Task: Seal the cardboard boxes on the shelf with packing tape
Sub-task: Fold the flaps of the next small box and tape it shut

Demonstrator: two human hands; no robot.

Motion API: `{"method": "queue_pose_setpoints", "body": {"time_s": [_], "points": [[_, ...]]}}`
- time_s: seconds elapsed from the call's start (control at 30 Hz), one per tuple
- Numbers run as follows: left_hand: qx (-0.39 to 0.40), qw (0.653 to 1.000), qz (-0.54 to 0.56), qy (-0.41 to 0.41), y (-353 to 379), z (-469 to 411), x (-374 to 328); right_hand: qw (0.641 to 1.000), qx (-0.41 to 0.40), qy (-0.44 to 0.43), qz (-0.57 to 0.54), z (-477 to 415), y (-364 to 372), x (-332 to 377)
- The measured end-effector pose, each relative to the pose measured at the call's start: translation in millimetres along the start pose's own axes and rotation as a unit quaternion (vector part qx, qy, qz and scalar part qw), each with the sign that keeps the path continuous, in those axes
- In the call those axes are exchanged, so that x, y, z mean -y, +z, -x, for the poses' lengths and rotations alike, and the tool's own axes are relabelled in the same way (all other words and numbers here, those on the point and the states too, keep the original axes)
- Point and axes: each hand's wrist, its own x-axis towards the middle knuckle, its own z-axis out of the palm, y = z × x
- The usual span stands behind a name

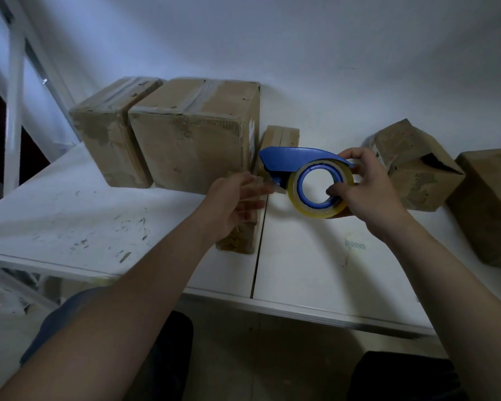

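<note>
We see the sealing part-way done. At the shelf's (pixel 301 270) back left corner stand two large boxes (pixel 191 134), side by side and touching, each with a tape strip already along its top seam. Three look left to do, in our judgement: the narrow box (pixel 281 137) lying from back to front along the middle joint of the shelf, the crumpled box (pixel 417 169) towards the back right, whose flap gapes open, and a further box (pixel 486 209) at the right edge, whose seam we cannot see.

The tape dispenser (pixel 295 160) is held in the air above the narrow box, near the shelf's middle. It is a blue plastic shell over a roll of yellowish clear tape (pixel 294 195) on a blue core, the roll still thick.

The right hand (pixel 365 192) grips the roll, thumb hooked in the core and fingers over the outer rim. The left hand (pixel 237 204), blurred, appears to pinch the free tape end (pixel 275 188) at the dispenser's mouth.
</note>
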Motion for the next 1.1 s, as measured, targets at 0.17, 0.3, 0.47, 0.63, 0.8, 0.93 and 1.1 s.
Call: {"method": "queue_pose_setpoints", "body": {"time_s": [0.17,0.3,0.47,0.63,0.8,0.93,1.1], "points": [[0.0,0.996,-0.075,0.042,-15,-2,-4,0.999,0.0,-0.041,0.017,-4,4,-8],[0.004,0.992,-0.12,0.042,-29,-1,-9,0.993,0.011,-0.106,0.058,-3,6,-13],[0.003,0.983,-0.182,-0.012,-45,4,-14,0.971,0.064,-0.193,0.122,5,8,-22],[0.009,0.969,-0.247,-0.026,-61,6,-10,0.937,0.086,-0.287,0.18,10,9,-29],[-0.017,0.956,-0.293,0.021,-68,10,-10,0.918,0.072,-0.338,0.196,20,10,-38],[-0.037,0.939,-0.338,0.056,-75,12,-10,0.911,0.045,-0.35,0.213,30,12,-45],[-0.085,0.917,-0.382,0.075,-96,16,-19,0.908,0.017,-0.351,0.228,35,-3,-57]]}}
